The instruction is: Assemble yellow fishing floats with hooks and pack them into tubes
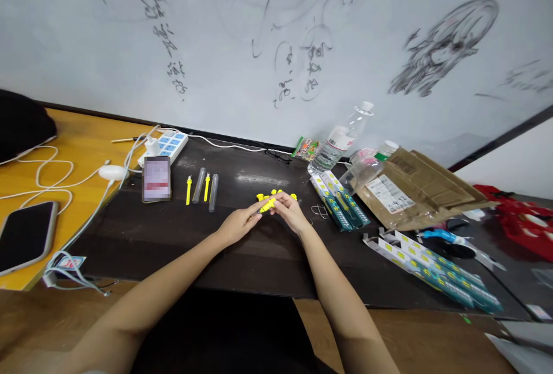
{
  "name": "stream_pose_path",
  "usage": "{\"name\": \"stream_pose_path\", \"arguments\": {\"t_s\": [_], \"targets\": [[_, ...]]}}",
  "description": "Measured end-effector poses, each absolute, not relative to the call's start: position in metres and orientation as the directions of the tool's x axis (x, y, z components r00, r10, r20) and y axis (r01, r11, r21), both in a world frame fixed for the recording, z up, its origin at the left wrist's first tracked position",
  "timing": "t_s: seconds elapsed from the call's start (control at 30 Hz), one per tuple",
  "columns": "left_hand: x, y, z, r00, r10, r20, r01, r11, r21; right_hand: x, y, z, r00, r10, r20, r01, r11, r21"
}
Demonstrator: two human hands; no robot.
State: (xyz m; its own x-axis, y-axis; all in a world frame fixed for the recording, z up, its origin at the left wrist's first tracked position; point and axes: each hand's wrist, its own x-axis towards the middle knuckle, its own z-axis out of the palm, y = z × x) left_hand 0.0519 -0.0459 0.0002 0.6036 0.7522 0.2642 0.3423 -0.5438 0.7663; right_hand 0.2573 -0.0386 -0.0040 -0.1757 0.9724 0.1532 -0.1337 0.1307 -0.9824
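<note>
Between my two hands is a small yellow plastic piece with a bumpy outline; its exact kind is too small to tell. My left hand pinches its left end, fingers closed and partly hidden. My right hand grips the piece from the right with thumb and fingers. Several more small yellow pieces lie on the dark table just behind my fingers. Left of my hands, two yellow sticks lie beside two clear tubes.
A phone-like device leans by a power strip with white cables. On the right are green-and-white boxes, a water bottle, a brown parcel and scissors-like blue-handled tool. A whiteboard stands behind.
</note>
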Motion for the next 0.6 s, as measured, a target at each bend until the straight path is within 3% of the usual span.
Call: {"name": "stream_pose_path", "arguments": {"t_s": [0.1,0.2,0.27,0.33,0.4,0.47,0.53,0.6], "targets": [[0.052,-0.045,0.0,0.602,0.755,0.259,0.329,-0.531,0.781,0.257,-0.037,-0.001,-0.209,0.966,0.153,-0.098,0.134,-0.986],[0.05,-0.044,-0.001,0.583,0.787,0.203,0.271,-0.424,0.864,0.269,-0.036,0.004,-0.089,0.974,0.207,0.173,0.22,-0.96],[0.049,-0.043,-0.002,0.563,0.81,0.165,0.214,-0.336,0.917,0.287,-0.037,0.007,0.117,0.945,0.307,0.53,0.202,-0.824],[0.048,-0.041,-0.004,0.541,0.828,0.147,0.151,-0.268,0.952,0.309,-0.04,0.01,0.288,0.883,0.371,0.821,-0.028,-0.57],[0.048,-0.039,-0.006,0.514,0.847,0.135,0.093,-0.211,0.973,0.331,-0.044,0.011,0.418,0.842,0.343,0.884,-0.289,-0.368],[0.049,-0.036,-0.009,0.483,0.869,0.11,0.048,-0.151,0.987,0.346,-0.047,0.011,0.494,0.847,0.194,0.86,-0.445,-0.248],[0.05,-0.035,-0.01,0.455,0.887,0.08,0.015,-0.097,0.995,0.354,-0.048,0.009,0.513,0.857,0.05,0.85,-0.499,-0.172],[0.051,-0.034,-0.011,0.442,0.894,0.065,-0.01,-0.068,0.998,0.356,-0.047,0.007,0.507,0.862,-0.007,0.854,-0.503,-0.131]]}}
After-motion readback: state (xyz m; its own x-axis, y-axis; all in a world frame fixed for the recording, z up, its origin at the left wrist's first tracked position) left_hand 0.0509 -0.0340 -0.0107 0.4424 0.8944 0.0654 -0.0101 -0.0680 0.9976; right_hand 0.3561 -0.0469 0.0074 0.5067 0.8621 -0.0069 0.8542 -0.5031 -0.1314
